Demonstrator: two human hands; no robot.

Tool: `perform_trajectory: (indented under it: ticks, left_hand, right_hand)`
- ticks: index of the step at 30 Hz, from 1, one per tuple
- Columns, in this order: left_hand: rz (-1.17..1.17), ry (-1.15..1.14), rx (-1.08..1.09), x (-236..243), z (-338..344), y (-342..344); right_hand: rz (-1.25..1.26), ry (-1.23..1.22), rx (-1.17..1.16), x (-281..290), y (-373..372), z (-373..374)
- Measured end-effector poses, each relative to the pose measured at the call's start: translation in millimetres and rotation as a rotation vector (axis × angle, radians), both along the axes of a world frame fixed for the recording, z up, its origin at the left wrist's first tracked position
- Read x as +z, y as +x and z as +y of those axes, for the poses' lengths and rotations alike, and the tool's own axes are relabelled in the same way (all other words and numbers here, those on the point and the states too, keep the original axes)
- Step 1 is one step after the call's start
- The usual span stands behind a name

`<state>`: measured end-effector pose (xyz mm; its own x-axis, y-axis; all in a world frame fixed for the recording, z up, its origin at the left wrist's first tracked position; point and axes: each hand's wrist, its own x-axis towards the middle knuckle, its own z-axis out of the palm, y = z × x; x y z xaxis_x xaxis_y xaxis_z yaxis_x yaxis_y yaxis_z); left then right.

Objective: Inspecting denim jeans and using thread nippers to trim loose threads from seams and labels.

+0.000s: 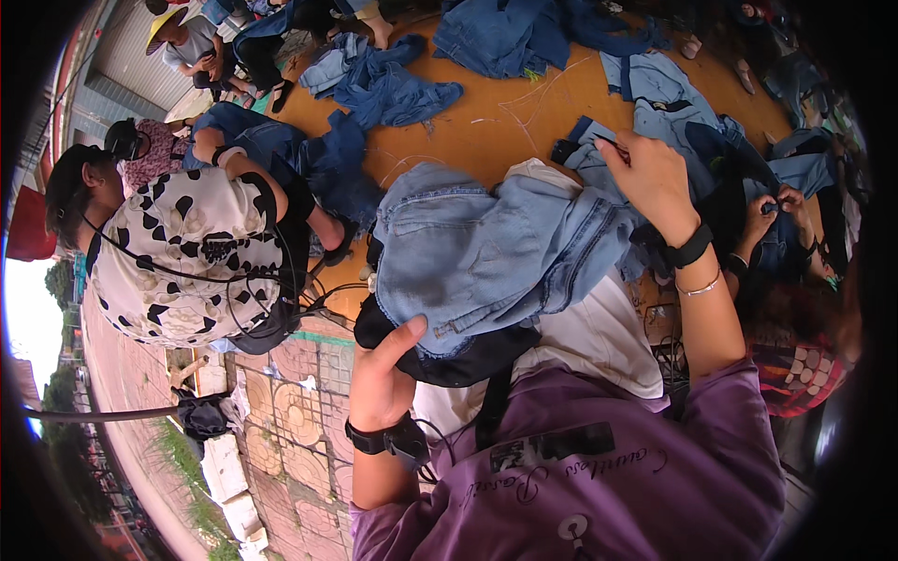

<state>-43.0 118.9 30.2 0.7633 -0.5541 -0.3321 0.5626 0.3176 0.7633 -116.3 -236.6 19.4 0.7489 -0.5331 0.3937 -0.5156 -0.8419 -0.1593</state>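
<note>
The light blue denim lies heaped on the wearer's lap, right up against the near side of the table, its thick seam running along the right part. The left hand has it by the near left edge, thumb pressed flat on top; the fingers are tucked out of sight, so how they grip underneath I can't tell. The right hand is up in the air beyond the cloth's right end, fingers curled in toward the thumb; whether the tips meet, or pinch anything, I can't make out from here.

Under the denim peeks a black cloth, and a white cloth spreads beside it over the purple shirt. On the orange-brown table, loose threads straggle among more blue garments. Just left sits a neighbour in a spotted top; farther off, someone wears a yellow hat.
</note>
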Motion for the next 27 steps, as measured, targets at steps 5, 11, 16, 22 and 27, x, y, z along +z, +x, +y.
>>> perform_trajectory:
  ticks: [5, 11, 16, 22, 27]
  left_hand:
    - [0.052, 0.037, 0.061, -18.7, 5.8, 5.8]
    - [0.110, 0.046, 0.100, -31.8, 5.9, 5.1]
    - [0.146, 0.049, 0.124, -27.9, -3.3, 0.3]
    - [0.167, 0.039, 0.159, -30.2, -1.5, -1.5]
    - [0.190, 0.007, 0.160, -30.8, -3.4, -4.8]
  right_hand:
    - [-0.006, 0.280, 0.071, 0.7, -9.9, 17.8]
    - [-0.245, 0.717, 0.395, -12.5, -36.1, 44.5]
    - [-0.267, 0.766, 0.632, -40.8, -66.4, 86.2]
    - [-0.252, 0.552, 0.490, -52.4, -80.2, 117.2]
    - [-0.213, 0.509, 0.429, -53.8, -84.1, 131.5]
